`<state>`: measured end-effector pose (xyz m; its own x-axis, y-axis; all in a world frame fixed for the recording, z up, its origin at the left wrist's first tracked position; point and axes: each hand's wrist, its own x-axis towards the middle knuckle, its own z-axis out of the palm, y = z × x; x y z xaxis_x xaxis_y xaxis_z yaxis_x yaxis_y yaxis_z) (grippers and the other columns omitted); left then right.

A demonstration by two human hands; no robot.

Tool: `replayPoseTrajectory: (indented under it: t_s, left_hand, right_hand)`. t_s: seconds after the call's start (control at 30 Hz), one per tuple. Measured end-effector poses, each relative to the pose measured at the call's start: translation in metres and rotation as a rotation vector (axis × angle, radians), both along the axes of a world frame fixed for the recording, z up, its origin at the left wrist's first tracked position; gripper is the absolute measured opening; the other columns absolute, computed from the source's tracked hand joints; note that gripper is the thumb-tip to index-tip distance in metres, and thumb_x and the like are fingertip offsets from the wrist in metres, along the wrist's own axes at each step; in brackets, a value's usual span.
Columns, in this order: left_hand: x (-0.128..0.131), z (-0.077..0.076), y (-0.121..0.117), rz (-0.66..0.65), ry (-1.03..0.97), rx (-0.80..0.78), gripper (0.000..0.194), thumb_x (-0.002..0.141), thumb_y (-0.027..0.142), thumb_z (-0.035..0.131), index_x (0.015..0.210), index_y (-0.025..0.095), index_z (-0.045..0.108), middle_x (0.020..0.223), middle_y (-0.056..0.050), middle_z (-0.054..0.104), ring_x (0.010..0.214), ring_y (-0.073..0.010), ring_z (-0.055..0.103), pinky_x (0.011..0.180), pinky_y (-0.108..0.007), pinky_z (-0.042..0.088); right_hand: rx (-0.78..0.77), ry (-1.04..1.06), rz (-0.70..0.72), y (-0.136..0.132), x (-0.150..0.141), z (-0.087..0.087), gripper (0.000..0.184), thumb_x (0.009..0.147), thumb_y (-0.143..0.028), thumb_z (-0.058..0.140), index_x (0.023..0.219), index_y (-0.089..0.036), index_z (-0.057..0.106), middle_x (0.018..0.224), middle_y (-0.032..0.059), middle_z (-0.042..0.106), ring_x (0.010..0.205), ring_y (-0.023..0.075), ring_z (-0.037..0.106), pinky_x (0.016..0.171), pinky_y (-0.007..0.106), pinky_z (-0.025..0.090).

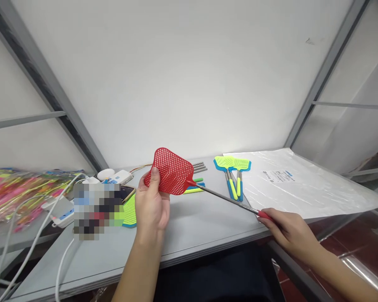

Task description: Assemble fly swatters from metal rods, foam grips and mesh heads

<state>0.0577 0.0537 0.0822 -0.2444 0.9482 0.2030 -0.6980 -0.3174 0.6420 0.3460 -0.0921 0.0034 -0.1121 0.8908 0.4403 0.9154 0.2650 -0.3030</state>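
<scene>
A red fly swatter [174,172] with a perforated head and a thin metal telescopic rod is held above the table between both hands. My left hand [153,201] grips the head's left edge, thumb on the near face. Around the red handle at the rod's other end my right hand [285,228] is closed, covering most of it. Beyond the rod lie several yellow-green and blue fly swatters [233,163] with short handles. Metal rods [200,167] and coloured handles [193,189] rest behind the red head. Part of a green swatter head [129,212] shows left of my left wrist.
A white plastic package [277,184] with a label covers the table's right side and overhangs its edge. On the left are power strips [121,177], white cables [39,230] and a pile of bagged colourful items [25,195]. A blurred patch hides some objects. Behind stands a white wall [189,84].
</scene>
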Motion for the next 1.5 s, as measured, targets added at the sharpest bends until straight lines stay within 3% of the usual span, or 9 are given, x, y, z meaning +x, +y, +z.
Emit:
replayPoseTrajectory:
  t_s: [0.23, 0.37, 0.73, 0.9, 1.07, 1.27, 1.33, 1.43, 1.5]
  left_hand:
    - [0.001, -0.002, 0.004, 0.023, 0.051, 0.013, 0.024, 0.072, 0.023, 0.083, 0.09, 0.016, 0.067, 0.095, -0.004, 0.073, 0.089, -0.0149, 0.069, 0.081, -0.029, 0.058]
    - [0.003, 0.001, 0.0, 0.044, 0.002, 0.074, 0.026, 0.075, 0.017, 0.08, 0.097, 0.022, 0.067, 0.108, -0.002, 0.071, 0.099, -0.0139, 0.067, 0.086, -0.027, 0.058]
    - [0.022, -0.006, -0.014, -0.079, -0.015, 0.025, 0.022, 0.075, 0.023, 0.08, 0.095, 0.021, 0.072, 0.101, 0.0, 0.073, 0.089, -0.0112, 0.069, 0.081, -0.021, 0.057]
    - [0.047, -0.018, -0.034, -0.205, 0.055, -0.021, 0.024, 0.073, 0.029, 0.082, 0.093, 0.017, 0.073, 0.098, -0.004, 0.073, 0.09, -0.0172, 0.069, 0.081, -0.029, 0.058]
    - [0.057, -0.02, -0.043, -0.264, 0.07, -0.028, 0.021, 0.076, 0.028, 0.079, 0.091, 0.015, 0.072, 0.095, -0.004, 0.072, 0.089, -0.016, 0.068, 0.081, -0.029, 0.057]
    - [0.039, -0.013, -0.027, -0.281, 0.099, -0.02, 0.017, 0.076, 0.024, 0.079, 0.09, 0.017, 0.072, 0.095, -0.002, 0.072, 0.088, -0.0149, 0.068, 0.086, -0.031, 0.055]
    - [0.039, -0.018, -0.025, -0.302, 0.125, -0.033, 0.018, 0.076, 0.025, 0.079, 0.091, 0.017, 0.072, 0.096, -0.003, 0.072, 0.09, -0.0155, 0.068, 0.087, -0.031, 0.054]
    - [0.044, -0.027, -0.022, -0.383, 0.163, -0.031, 0.018, 0.077, 0.026, 0.079, 0.089, 0.015, 0.071, 0.092, -0.004, 0.072, 0.09, -0.0159, 0.068, 0.086, -0.03, 0.054]
    - [0.046, -0.032, -0.02, -0.429, 0.155, -0.034, 0.018, 0.077, 0.027, 0.079, 0.086, 0.014, 0.071, 0.089, -0.004, 0.072, 0.088, -0.0157, 0.067, 0.086, -0.031, 0.054]
  right_hand:
    - [-0.047, 0.012, -0.053, -0.005, -0.014, 0.011, 0.02, 0.099, -0.035, 0.042, 0.084, -0.025, 0.052, 0.06, -0.0043, 0.057, 0.051, 0.0137, 0.051, 0.053, 0.026, 0.033]
    - [-0.042, 0.017, -0.028, -0.002, -0.02, 0.02, 0.02, 0.099, -0.036, 0.042, 0.085, -0.025, 0.051, 0.062, -0.0044, 0.058, 0.051, 0.0131, 0.051, 0.052, 0.025, 0.033]
    - [-0.175, 0.102, -0.028, 0.002, -0.033, 0.01, 0.028, 0.1, -0.038, 0.037, 0.075, -0.026, 0.041, 0.058, -0.0038, 0.053, 0.05, 0.0147, 0.051, 0.053, 0.027, 0.032]
    - [-0.214, 0.184, -0.043, 0.007, -0.051, 0.024, 0.031, 0.1, -0.044, 0.034, 0.076, -0.026, 0.042, 0.057, -0.0025, 0.053, 0.052, 0.017, 0.052, 0.053, 0.029, 0.03]
    - [-0.322, 0.316, -0.041, 0.012, -0.07, 0.046, 0.037, 0.098, -0.051, 0.032, 0.076, -0.025, 0.045, 0.062, -0.0013, 0.053, 0.057, 0.0171, 0.049, 0.056, 0.029, 0.03]
    - [-0.404, 0.721, 0.107, 0.02, -0.082, 0.052, 0.029, 0.096, -0.051, 0.045, 0.097, -0.024, 0.053, 0.069, -0.004, 0.048, 0.063, 0.0116, 0.042, 0.057, 0.025, 0.031]
    - [-0.579, 1.021, 0.172, 0.022, -0.082, 0.047, 0.031, 0.094, -0.054, 0.048, 0.095, -0.023, 0.052, 0.059, -0.0079, 0.036, 0.05, 0.0082, 0.029, 0.047, 0.021, 0.024]
    - [-0.974, 1.483, 0.296, 0.023, -0.078, 0.04, 0.034, 0.094, -0.055, 0.046, 0.087, -0.023, 0.049, 0.048, -0.0121, 0.021, 0.039, 0.0061, 0.008, 0.037, 0.02, 0.01]
    - [-1.113, 1.664, 0.359, 0.022, -0.079, 0.036, 0.033, 0.095, -0.053, 0.044, 0.084, -0.023, 0.049, 0.045, -0.0128, 0.02, 0.037, 0.0059, 0.004, 0.034, 0.019, 0.008]
